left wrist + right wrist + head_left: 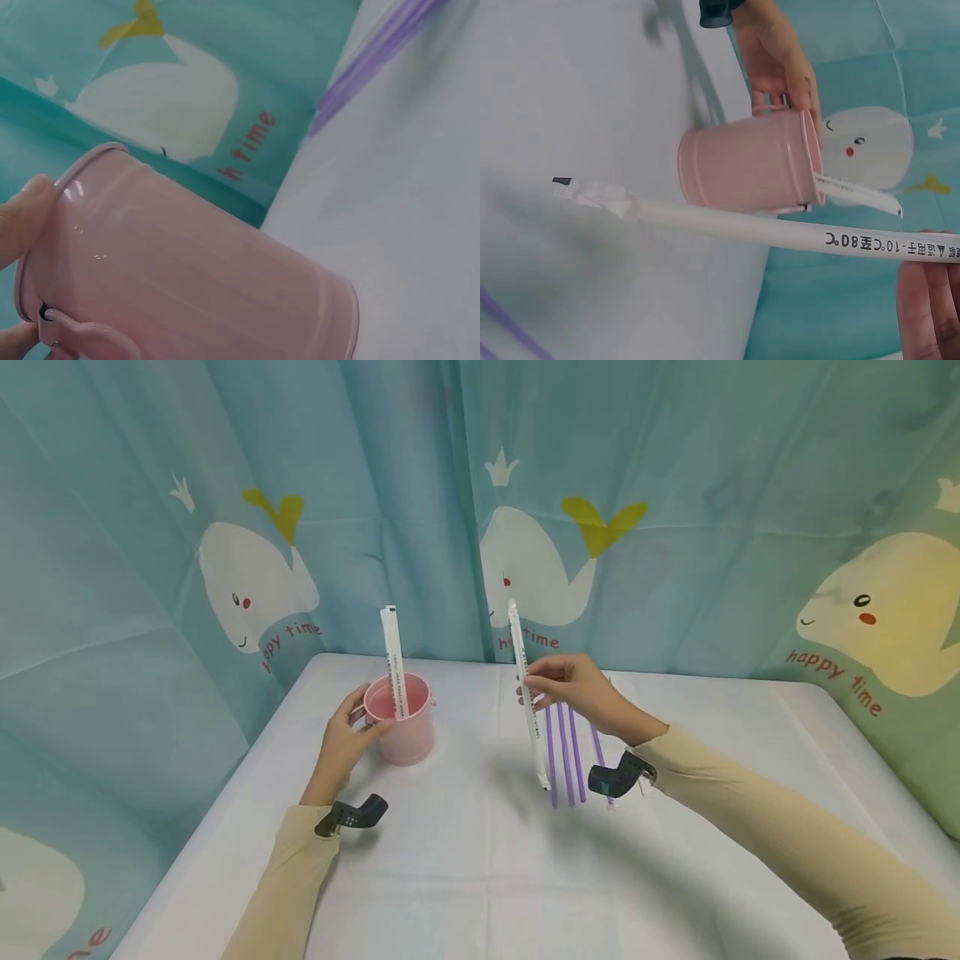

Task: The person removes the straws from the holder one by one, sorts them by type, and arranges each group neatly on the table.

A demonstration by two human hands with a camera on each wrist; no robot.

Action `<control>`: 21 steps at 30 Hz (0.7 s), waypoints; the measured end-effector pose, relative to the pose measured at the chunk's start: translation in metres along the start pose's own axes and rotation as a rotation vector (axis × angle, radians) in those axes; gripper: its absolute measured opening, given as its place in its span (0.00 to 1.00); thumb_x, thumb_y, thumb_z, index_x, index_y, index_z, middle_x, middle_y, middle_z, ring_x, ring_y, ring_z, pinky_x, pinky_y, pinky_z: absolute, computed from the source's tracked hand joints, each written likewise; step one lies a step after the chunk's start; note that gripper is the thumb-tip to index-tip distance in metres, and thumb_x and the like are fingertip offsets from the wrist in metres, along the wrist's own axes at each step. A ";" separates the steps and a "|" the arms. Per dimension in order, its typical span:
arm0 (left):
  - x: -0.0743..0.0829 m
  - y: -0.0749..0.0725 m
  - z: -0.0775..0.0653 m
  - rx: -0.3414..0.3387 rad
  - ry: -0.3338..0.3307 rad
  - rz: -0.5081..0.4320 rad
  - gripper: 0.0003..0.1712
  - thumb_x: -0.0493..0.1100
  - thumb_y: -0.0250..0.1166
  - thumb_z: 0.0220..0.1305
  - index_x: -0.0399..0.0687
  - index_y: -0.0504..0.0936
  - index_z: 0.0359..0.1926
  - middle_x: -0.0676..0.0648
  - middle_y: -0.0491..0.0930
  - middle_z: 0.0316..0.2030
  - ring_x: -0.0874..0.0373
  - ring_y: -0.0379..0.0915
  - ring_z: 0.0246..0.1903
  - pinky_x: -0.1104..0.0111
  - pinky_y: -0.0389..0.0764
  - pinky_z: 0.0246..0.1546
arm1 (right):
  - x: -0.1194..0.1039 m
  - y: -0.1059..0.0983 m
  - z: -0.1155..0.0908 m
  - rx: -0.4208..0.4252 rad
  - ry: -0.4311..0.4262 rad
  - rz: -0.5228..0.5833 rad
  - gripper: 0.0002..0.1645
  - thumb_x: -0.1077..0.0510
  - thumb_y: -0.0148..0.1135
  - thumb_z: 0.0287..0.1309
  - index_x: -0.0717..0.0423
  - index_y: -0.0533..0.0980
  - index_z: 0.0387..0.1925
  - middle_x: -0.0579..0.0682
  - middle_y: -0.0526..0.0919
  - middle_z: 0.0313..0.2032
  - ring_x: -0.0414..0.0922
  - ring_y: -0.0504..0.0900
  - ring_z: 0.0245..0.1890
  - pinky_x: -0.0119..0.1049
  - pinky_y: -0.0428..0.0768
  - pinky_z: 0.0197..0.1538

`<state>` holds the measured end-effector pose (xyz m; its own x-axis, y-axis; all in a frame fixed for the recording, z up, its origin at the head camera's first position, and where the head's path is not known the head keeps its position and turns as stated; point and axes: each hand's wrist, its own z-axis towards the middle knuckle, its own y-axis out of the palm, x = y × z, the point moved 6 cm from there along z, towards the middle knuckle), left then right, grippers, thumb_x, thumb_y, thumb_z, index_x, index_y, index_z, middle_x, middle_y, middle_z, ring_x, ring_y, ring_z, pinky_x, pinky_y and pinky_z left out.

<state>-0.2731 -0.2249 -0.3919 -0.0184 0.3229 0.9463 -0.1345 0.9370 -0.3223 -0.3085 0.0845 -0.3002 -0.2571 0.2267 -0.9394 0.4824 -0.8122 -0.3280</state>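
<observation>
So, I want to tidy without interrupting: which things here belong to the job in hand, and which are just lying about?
In the job:
pink bucket, in the left hand
white-wrapped straw, in the right hand
similar straw or straws, inside the bucket

Seemingly lying about:
purple straws on the table, possibly needed later

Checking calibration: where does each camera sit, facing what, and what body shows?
Head: worn on head, forward and down at table, bucket, curtain; left hand, right hand, sleeves show.
Left wrist: worn there, facing bucket and purple straws; part of left hand shows.
Right wrist: worn there, facing held straw and bucket; right fingers, left hand show.
Both wrists share bucket.
</observation>
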 end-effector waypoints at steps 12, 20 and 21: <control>-0.004 -0.003 0.004 -0.078 -0.050 -0.141 0.41 0.39 0.61 0.63 0.49 0.50 0.72 0.44 0.50 0.73 0.45 0.48 0.72 0.49 0.57 0.71 | 0.011 -0.037 -0.024 0.088 0.048 0.005 0.19 0.61 0.56 0.63 0.75 0.71 0.49 0.36 0.83 0.32 0.34 0.82 0.34 0.32 0.86 0.41; -0.005 -0.002 0.006 -0.129 -0.084 -0.151 0.45 0.40 0.61 0.62 0.50 0.46 0.74 0.43 0.46 0.73 0.45 0.42 0.73 0.49 0.51 0.73 | 0.017 -0.058 -0.039 0.131 0.048 -0.024 0.19 0.58 0.55 0.64 0.73 0.72 0.47 0.35 0.82 0.33 0.33 0.82 0.36 0.29 0.85 0.43; -0.006 -0.002 0.006 -0.131 -0.089 -0.152 0.45 0.40 0.61 0.62 0.51 0.46 0.74 0.43 0.46 0.74 0.45 0.42 0.73 0.49 0.50 0.73 | 0.019 -0.061 -0.041 0.139 0.047 -0.025 0.17 0.58 0.55 0.64 0.70 0.73 0.46 0.35 0.82 0.34 0.34 0.82 0.36 0.29 0.85 0.42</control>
<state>-0.2785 -0.2295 -0.3968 -0.0961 0.1689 0.9809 -0.0123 0.9852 -0.1708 -0.3083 0.1602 -0.3018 -0.2264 0.2697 -0.9359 0.3548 -0.8720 -0.3371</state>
